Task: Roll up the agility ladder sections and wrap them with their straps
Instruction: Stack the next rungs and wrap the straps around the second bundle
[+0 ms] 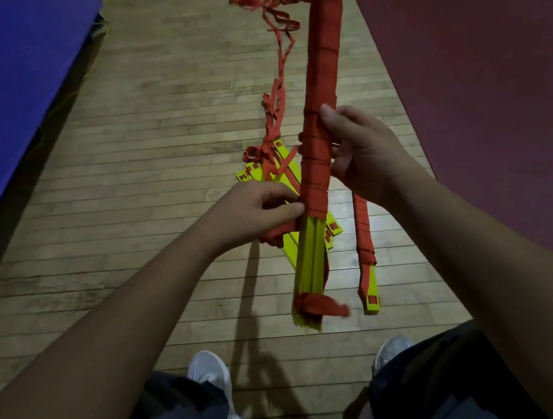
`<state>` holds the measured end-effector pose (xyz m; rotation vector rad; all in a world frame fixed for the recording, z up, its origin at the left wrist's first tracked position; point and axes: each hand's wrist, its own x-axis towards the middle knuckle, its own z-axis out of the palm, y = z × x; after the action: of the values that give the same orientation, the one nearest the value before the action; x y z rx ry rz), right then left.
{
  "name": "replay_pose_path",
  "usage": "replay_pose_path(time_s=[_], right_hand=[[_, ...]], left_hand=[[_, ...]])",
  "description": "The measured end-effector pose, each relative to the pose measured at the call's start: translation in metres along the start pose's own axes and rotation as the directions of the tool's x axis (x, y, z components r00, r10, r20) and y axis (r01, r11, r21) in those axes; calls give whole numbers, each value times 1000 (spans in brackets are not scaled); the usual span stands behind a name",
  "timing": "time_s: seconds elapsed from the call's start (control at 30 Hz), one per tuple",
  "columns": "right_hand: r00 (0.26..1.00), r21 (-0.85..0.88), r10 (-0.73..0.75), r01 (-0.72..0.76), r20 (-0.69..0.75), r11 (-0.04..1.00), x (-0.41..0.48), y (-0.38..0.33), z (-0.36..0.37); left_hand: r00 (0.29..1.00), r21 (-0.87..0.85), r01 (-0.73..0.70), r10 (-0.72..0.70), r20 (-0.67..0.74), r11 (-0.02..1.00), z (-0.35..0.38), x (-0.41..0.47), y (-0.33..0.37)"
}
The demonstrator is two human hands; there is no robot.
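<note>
Two hands hold one long ladder bundle [321, 66] up off the wood floor [128, 191]: the right hand [368, 154] is curled round its red-wrapped middle, and just below that grip the left hand [257, 208] pinches the red strap [276, 232] against it. Below both grips the yellow rungs [309, 267] are bare, so if the left pinch slips, the wraps could go loose and the rungs could fan out.

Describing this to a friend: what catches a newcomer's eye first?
At centre, the left hand and right hand grip a long ladder bundle wound in red, yellow rungs bare at its lower end. Behind it, loose red strap trails over the wooden floor. A blue mat lies at left.
</note>
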<state>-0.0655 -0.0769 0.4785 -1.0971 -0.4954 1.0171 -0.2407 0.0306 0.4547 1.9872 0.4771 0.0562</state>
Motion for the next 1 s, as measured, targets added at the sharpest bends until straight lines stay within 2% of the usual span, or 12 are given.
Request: replay_pose_path(time_s=[0.17,0.33,0.4,0.47,0.53,0.6,0.63,0.7,0.77,0.93,1.0], right_hand=[[989,-73,-54,44,-135,996,3,1,1],[961,-234,-90,27,-262,972,4,9,5],[952,-276,-119,38,-283,960,5,13,6],[955,-264,-131,59,-265,963,6,15,3],[975,-98,-85,65,-207,993,7,13,1],[997,113,-12,21,-79,993,7,10,1],[1000,191,25,-24,-2,981,7,10,2],[988,304,104,-135,117,943,5,9,6],[978,372,134,-187,162,909,5,10,7],[974,396,144,-202,172,896,4,12,11],[979,359,133,-181,152,916,3,9,11]], left_hand=[[999,145,-41,45,-24,989,6,-3,0],[981,321,-43,101,-167,946,12,-1,-9],[975,335,-29,100,-197,942,13,0,-12],[980,218,-37,79,-183,975,9,0,-11],[992,-84,-59,49,-120,995,1,0,-9],[999,-369,-49,46,-17,928,-3,-3,-4],[998,-442,-38,57,29,896,-3,-3,-3],[993,-507,-22,76,86,862,2,-3,-1],[993,-533,-21,81,90,846,7,-3,2],[997,-569,-26,60,41,822,10,-4,7],[997,-506,-12,47,56,862,8,-5,8]])
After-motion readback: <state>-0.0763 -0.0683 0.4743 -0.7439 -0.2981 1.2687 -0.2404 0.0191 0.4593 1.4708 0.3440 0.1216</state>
